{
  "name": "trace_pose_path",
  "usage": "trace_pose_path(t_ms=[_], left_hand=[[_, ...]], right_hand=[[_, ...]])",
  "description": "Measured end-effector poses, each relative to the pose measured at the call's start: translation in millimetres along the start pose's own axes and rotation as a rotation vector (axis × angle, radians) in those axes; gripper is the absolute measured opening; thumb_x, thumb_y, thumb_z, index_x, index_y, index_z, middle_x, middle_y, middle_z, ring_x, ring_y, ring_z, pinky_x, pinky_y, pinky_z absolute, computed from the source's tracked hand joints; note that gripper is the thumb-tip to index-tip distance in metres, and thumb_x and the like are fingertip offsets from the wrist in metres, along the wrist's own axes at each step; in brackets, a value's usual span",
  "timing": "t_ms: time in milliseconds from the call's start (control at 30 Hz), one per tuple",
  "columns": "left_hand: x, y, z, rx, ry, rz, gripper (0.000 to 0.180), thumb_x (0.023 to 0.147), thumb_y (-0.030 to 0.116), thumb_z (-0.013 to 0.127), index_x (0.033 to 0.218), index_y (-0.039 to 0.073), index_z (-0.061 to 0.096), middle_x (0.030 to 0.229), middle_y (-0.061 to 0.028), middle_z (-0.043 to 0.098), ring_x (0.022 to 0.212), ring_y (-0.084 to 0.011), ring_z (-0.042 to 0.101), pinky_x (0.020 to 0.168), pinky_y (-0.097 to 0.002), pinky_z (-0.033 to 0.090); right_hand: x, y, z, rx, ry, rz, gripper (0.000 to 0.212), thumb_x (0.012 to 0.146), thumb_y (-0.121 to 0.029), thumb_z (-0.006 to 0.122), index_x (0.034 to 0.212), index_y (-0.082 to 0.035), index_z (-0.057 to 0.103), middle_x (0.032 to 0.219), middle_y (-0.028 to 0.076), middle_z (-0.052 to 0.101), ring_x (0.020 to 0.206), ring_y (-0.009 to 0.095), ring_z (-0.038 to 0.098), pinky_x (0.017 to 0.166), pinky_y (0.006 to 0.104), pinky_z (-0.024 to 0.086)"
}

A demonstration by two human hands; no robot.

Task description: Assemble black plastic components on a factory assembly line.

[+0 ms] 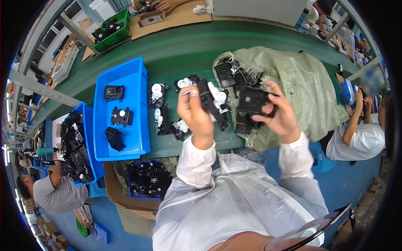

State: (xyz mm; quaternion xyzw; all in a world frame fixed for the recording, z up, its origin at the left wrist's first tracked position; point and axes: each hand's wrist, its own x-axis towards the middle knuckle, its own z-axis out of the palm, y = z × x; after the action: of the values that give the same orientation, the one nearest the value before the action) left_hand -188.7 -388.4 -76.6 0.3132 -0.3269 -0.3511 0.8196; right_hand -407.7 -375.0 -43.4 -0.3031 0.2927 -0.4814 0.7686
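Observation:
My left hand is closed around a black plastic gear assembly with white gears along one side, held tilted above the green bench. A thin metal shaft sticks out by the thumb. In my right hand is a flat black plastic housing, pinched at its right edge in front of the sack's mouth. The two parts are apart. Under and to the left of my left hand lie several black assemblies with white gears. A woven pale green sack spills more black housings toward my right hand.
A blue tray holds three black housings at left; a blue bin full of black parts stands beyond it. Below the bench edge, a cardboard box contains a crate of black parts. Co-workers sit at left and right.

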Motion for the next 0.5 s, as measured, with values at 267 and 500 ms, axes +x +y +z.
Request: trace_pose_path(t_ms=[267,500], left_hand=[[2.1,41.7,-14.5,0.281,0.042,0.026,0.02,0.102,0.015,0.05,0.085,0.005,0.053,0.063,0.0055,0.045,0.049,-0.0002,0.036,0.044,-0.0194,0.026],[3.0,39.8,-11.0,0.357,0.059,0.06,0.02,0.102,0.015,0.049,0.085,0.006,0.052,0.061,0.006,0.043,0.048,-0.0004,0.035,0.043,-0.0198,0.024]], right_hand=[[34.7,97.7,41.5,0.377,-0.135,-0.163,0.042,0.097,-0.028,0.048,0.135,-0.011,0.045,0.135,0.012,0.05,0.129,0.028,0.05,0.11,0.0549,0.038],[44.5,116.1,77.8,-0.067,-0.154,-0.529,0.058,0.098,-0.031,0.045,0.144,0.0,0.031,0.145,0.017,0.039,0.132,0.023,0.045,0.109,0.0379,0.039]])
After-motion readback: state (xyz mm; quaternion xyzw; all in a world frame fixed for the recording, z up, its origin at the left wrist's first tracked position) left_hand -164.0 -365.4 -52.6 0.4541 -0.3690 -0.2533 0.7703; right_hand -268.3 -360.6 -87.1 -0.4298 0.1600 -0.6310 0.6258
